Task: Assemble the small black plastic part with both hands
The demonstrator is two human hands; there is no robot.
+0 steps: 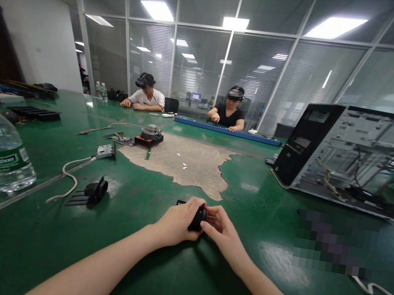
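Green table [158,287]: lying under your arms.
Left hand [181,219]: you are holding a small black part [196,220] at your twelve o'clock.
Right hand [224,228]: pinching its three o'clock side.
Computer case [301,144]: standing at two o'clock.

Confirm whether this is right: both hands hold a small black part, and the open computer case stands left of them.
Wrong side: the head view shows the open computer case standing to the right; the left hand and right hand do hold a small black part.
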